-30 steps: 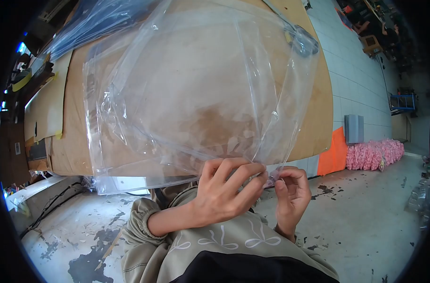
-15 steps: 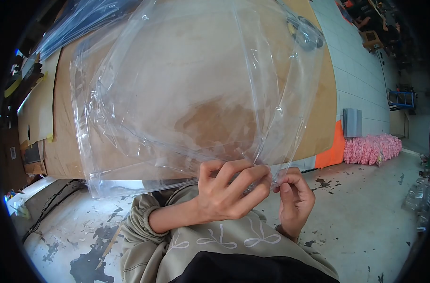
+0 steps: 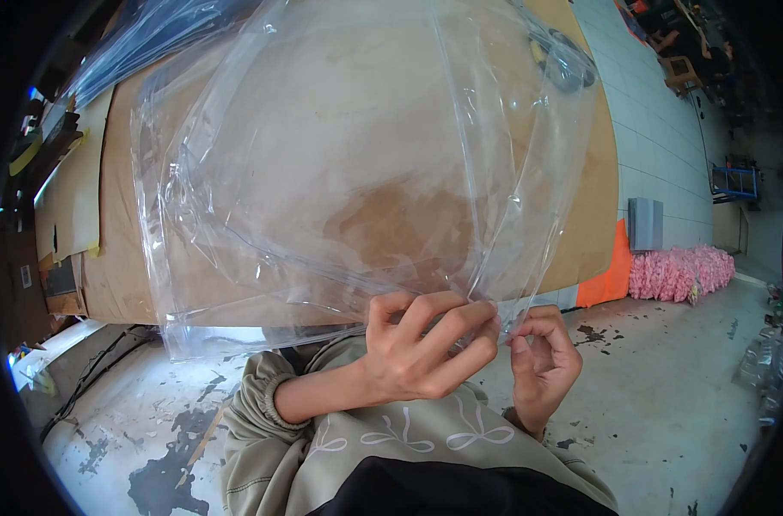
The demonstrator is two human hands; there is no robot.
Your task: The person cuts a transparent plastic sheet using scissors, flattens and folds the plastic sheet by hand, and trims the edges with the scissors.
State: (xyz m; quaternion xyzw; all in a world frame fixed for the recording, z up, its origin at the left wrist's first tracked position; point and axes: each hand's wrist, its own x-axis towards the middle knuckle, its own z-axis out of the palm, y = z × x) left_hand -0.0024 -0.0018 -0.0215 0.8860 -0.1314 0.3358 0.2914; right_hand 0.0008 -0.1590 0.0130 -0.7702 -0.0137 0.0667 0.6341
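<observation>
A large clear plastic sheet [image 3: 323,146] with folded seams is spread over the brown table [image 3: 598,215], its near edge hanging slightly past the table's front. My left hand [image 3: 426,348] is at that edge, fingers bent and pinching the plastic. Just to its right, my right hand [image 3: 544,361] pinches the sheet's near right corner between thumb and forefinger. Under the plastic at the far right of the table shows a dark round object with a yellow part [image 3: 563,62].
Bluish plastic sheets [image 3: 151,43] lie at the far left. To the right are an orange sheet [image 3: 608,271], a pink bundle [image 3: 679,273], a grey block [image 3: 645,224], and a blue-framed rack [image 3: 735,182]. A co-worker's arm [image 3: 664,40] shows at the top right.
Since one second ago, the table and sheet have shifted slightly in view. Both hands have moved a little to the right, still pinching the plastic.
</observation>
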